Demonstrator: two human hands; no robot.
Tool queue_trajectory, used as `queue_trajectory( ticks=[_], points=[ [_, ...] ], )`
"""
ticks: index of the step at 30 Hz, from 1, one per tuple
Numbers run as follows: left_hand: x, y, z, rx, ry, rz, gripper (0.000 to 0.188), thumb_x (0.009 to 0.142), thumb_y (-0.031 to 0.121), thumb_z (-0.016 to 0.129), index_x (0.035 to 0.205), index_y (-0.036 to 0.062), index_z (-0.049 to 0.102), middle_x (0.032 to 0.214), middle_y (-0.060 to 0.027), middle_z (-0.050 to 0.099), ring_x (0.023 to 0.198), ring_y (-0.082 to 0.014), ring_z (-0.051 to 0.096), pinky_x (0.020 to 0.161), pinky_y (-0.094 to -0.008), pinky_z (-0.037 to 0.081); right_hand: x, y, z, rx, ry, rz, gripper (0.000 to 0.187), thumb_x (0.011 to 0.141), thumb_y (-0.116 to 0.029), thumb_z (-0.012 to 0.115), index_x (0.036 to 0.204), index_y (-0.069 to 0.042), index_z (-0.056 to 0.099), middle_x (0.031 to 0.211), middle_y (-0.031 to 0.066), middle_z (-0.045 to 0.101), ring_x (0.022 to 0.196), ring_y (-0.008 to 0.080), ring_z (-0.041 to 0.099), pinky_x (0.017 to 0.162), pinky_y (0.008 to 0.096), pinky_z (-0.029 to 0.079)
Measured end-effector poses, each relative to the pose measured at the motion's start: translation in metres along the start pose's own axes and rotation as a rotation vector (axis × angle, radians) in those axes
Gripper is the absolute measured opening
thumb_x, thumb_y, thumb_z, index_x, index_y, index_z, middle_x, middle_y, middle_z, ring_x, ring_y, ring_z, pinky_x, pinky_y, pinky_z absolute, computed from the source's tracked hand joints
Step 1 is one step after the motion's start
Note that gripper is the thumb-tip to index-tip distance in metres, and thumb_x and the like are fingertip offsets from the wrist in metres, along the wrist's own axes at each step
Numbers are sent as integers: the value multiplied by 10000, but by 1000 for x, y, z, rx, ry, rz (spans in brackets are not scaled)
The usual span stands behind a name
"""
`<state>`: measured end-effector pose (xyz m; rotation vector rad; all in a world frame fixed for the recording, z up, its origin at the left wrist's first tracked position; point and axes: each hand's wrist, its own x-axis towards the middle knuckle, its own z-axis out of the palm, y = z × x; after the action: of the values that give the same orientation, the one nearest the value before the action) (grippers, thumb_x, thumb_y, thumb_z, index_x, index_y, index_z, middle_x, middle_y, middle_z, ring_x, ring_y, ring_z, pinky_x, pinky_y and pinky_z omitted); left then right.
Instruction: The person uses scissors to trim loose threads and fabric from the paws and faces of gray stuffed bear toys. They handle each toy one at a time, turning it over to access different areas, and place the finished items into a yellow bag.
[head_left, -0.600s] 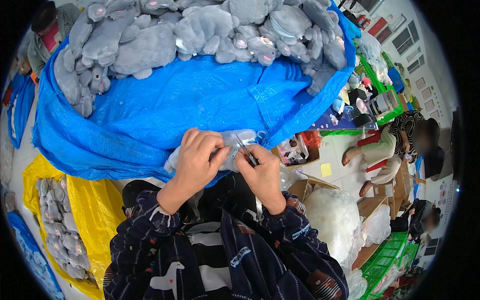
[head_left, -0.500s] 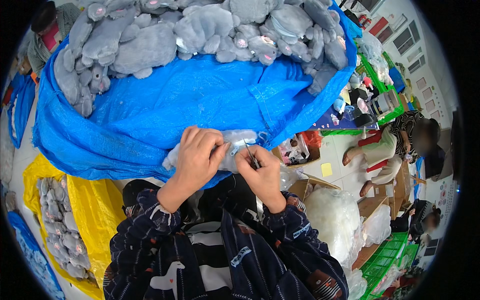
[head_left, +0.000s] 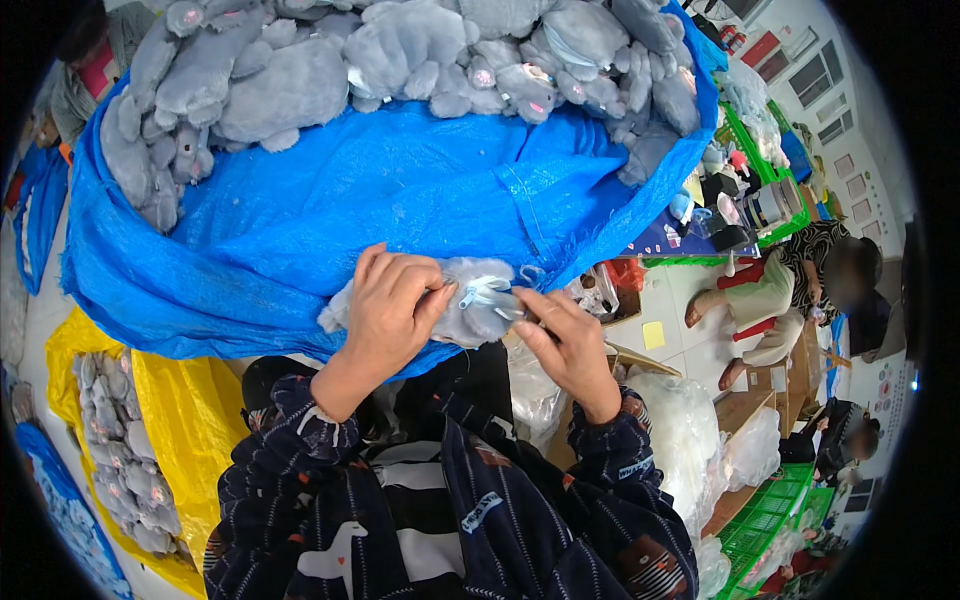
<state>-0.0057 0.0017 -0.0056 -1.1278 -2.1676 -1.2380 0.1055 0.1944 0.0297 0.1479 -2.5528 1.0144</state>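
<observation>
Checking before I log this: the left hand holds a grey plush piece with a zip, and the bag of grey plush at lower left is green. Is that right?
Not quite: the bag at lower left is yellow, not green, as the head view shows. The left hand does hold a grey plush piece with a zip.
</observation>
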Motion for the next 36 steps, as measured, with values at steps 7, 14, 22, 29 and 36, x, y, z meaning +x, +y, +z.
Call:
queue_trajectory(
  ticks=[7, 14, 22, 29, 36],
  points=[
    [2, 1, 0, 8, 7, 6, 176, 775, 89, 704, 819, 82, 534, 851, -49, 622, 799, -238, 580, 896, -467, 373, 6, -7, 7, -158, -39, -82, 272, 793, -178, 704, 1025, -43, 662, 734, 92, 584, 616, 258, 583, 532, 356, 452],
    [0, 2, -1, 10, -10, -5, 166, 776, 85, 700, 825, 78, 541, 871, -59, 626, 822, -246, 587, 923, -479, 372, 8, -12, 14, -174, -38, -40, 270, 794, -168, 706, 1029, -42, 667, 745, 97, 603, 590, 246, 570, 532, 333, 452],
    [1, 0, -35, 51, -336, -81, 421, 708, 73, 724, 1103, 51, 579, 1029, -137, 621, 975, -339, 581, 929, -462, 403, 3, 28, 25, 944, -1, 592, 304, 946, -288, 547, 1031, -13, 644, 706, 6, 552, 478, 88, 424, 435, 236, 306],
    [-27, -39, -45, -583, 184, -680, 297, 865, 98, 616, 1119, -50, 571, 999, -80, 639, 904, -101, 568, 758, -260, 473, 19, 7, 30, 904, 320, 552, 318, 930, -246, 567, 1137, -4, 581, 767, -9, 559, 519, 11, 374, 451, 183, 278],
    [-45, -40, -45, -695, 353, -706, 288, 943, 150, 531, 1149, -49, 563, 987, -65, 632, 892, -101, 562, 772, -247, 455, 48, -20, 73, 610, 140, 290, 404, 834, -160, 699, 1170, 25, 570, 1023, 87, 642, 910, 134, 594, 794, 263, 476]
  ],
)
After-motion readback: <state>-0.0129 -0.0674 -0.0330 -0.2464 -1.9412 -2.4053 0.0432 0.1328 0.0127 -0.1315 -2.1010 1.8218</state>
